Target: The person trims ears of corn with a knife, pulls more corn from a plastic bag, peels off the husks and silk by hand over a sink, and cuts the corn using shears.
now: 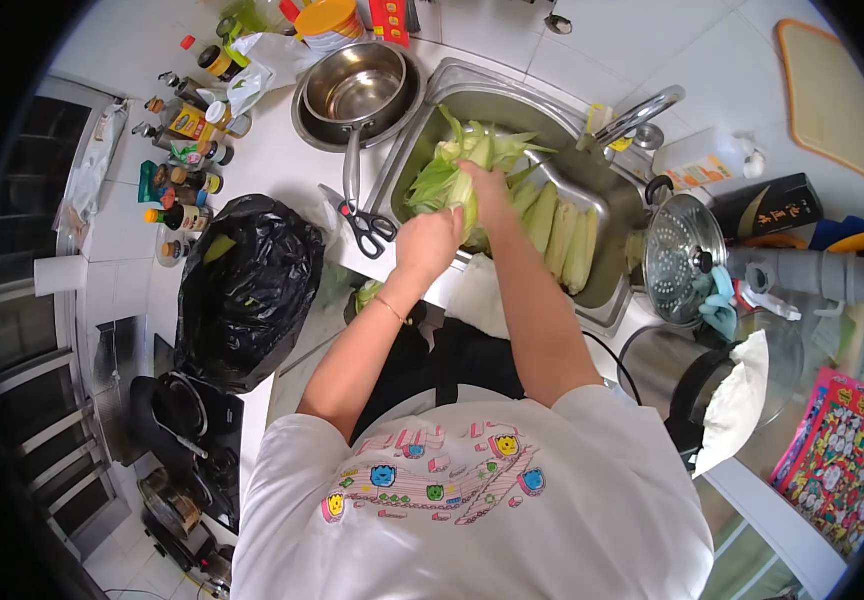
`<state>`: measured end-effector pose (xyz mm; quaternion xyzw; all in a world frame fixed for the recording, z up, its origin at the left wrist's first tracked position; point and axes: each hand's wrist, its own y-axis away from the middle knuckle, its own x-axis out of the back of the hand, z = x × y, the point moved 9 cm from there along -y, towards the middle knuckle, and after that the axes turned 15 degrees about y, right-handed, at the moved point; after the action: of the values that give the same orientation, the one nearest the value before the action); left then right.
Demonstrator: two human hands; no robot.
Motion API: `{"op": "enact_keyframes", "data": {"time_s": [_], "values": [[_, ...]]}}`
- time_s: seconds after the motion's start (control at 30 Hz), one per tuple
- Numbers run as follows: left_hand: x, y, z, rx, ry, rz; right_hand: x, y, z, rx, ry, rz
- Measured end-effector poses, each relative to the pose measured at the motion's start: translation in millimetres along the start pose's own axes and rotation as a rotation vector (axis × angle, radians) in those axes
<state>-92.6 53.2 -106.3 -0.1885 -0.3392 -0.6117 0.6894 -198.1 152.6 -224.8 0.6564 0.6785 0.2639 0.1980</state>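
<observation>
Over the sink, an ear of corn with pale green husk is held between my two hands. My left hand is closed around its lower end. Higher up, my right hand has its fingers wrapped around the husk; they are partly hidden. Loose husk leaves spread beneath and around the ear. To the right of my hands, several ears of corn lie side by side in the basin. Black-handled scissors rest on the counter left of my left hand.
A black plastic bag sits open at the left, a piece of green husk inside. A steel saucepan stands in a wider pan behind the scissors. The faucet reaches over the sink; a glass lid stands to its right.
</observation>
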Motion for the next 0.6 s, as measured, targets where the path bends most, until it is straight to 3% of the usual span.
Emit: {"op": "enact_keyframes", "data": {"time_s": [0.07,0.17,0.27,0.37,0.4,0.47,0.53,0.6], "values": [[7.2,11.7,14.4,-0.05,0.01,0.006,11.5,-16.5,4.1,-0.014,-0.112,-0.023],[12.3,21.6,16.1,-0.026,0.077,0.032,-8.8,-39.0,12.5,-0.089,-0.402,-0.284],[16.9,33.7,18.7,-0.015,0.095,0.005,-19.9,-86.7,56.2,-0.114,-0.293,-0.301],[46.1,66.0,27.4,-0.009,0.09,0.023,18.3,-116.6,57.9,-0.083,-0.511,-0.422],[61.5,69.8,26.4,-0.013,0.085,0.055,33.5,-107.9,42.3,-0.082,-0.572,-0.496],[79.7,42.6,-15.2,0.177,0.052,0.114,51.8,-51.7,1.9,-0.129,-0.459,-0.441],[64.3,4.9,-19.1,0.009,-0.036,0.1,51.1,-42.0,0.7,-0.076,-0.379,-0.361],[46.1,-25.8,-6.7,0.07,-0.018,0.052,40.5,-19.8,-0.3,-0.037,-0.367,-0.364]]}}
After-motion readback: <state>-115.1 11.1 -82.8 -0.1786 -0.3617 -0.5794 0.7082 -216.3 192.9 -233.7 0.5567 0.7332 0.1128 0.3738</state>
